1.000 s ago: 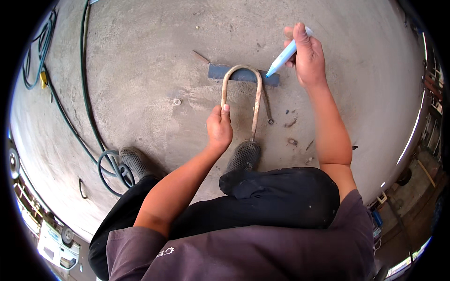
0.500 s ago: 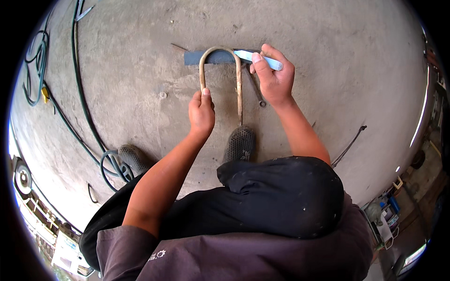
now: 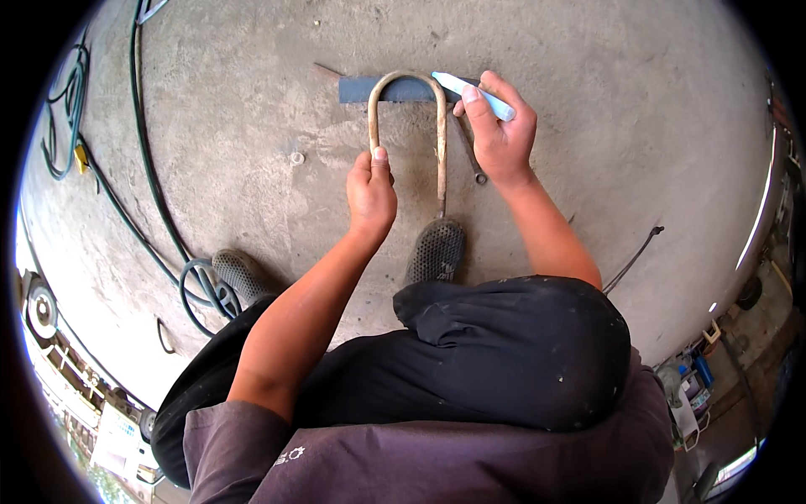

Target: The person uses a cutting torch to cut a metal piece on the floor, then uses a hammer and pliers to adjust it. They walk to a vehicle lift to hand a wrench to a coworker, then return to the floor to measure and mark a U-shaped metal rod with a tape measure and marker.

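My left hand is closed around the left leg of a U-shaped metal rod, whose bend points away from me. The rod's right leg reaches down to the toe of my dark shoe. Between the fingers of my right hand is a light blue marker, its tip at the right shoulder of the bend. Whether the tip touches the rod I cannot tell. Behind the bend, a flat dark metal bar lies on the floor, partly covered by the rod and marker.
A wrench lies beside the rod, below my right hand. Dark hoses run along the left floor, coiled near my other shoe. A thin dark rod lies at right. Clutter stands at the lower right.
The whole view has shifted slightly, so the floor things appear a little higher and farther right. The marker's tip has moved a little outward at the bend. Both hands keep their holds.
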`<action>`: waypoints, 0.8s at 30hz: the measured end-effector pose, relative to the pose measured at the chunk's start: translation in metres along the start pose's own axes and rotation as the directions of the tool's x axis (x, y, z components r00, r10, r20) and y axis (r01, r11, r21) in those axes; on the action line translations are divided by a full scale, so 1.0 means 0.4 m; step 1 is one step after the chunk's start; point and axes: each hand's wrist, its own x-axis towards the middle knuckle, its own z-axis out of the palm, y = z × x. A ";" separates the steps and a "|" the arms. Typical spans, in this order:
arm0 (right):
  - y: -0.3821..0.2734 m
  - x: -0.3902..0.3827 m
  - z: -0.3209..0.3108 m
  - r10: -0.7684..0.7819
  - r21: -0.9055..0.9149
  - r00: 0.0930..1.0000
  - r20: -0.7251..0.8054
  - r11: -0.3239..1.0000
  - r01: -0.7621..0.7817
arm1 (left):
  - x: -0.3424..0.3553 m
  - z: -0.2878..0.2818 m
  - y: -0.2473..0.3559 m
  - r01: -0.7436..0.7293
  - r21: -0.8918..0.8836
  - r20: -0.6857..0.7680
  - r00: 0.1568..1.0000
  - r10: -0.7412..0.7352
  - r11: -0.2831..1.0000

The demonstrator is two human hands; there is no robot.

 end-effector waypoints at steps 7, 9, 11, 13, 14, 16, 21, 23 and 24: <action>-0.025 -0.001 0.001 -0.073 -0.156 0.986 0.148 0.983 0.096 | 0.004 -0.005 0.005 -0.037 0.084 -0.005 0.999 0.038 0.996; -0.027 0.001 0.005 -0.079 -0.240 0.979 0.187 0.963 0.124 | 0.003 -0.003 0.010 -0.025 0.100 -0.018 0.999 0.027 0.995; -0.023 0.004 0.018 -0.163 -0.207 0.968 0.191 0.957 0.201 | 0.001 -0.001 0.015 -0.001 0.110 -0.039 0.999 0.005 0.994; -0.018 0.005 0.031 -0.227 -0.200 0.954 0.193 0.943 0.265 | 0.000 0.002 0.016 -0.007 0.144 -0.049 0.999 0.014 0.990; -0.015 0.006 0.036 -0.253 -0.211 0.947 0.196 0.933 0.292 | 0.000 0.002 0.016 -0.016 0.140 -0.050 0.998 0.023 0.990; -0.012 0.007 0.045 -0.279 -0.229 0.939 0.201 0.919 0.322 | 0.003 0.003 0.013 -0.029 0.190 -0.064 0.997 0.042 0.981; -0.014 0.018 0.049 -0.287 -0.282 0.926 0.246 0.893 0.351 | 0.007 0.001 0.003 -0.056 0.278 -0.081 0.993 0.082 0.959; -0.018 0.017 0.046 -0.313 -0.283 0.913 0.263 0.879 0.383 | 0.007 0.001 0.002 -0.058 0.290 -0.085 0.993 0.086 0.955; -0.020 0.014 0.044 -0.318 -0.286 0.909 0.271 0.875 0.391 | 0.006 0.000 0.002 -0.053 0.293 -0.085 0.993 0.082 0.955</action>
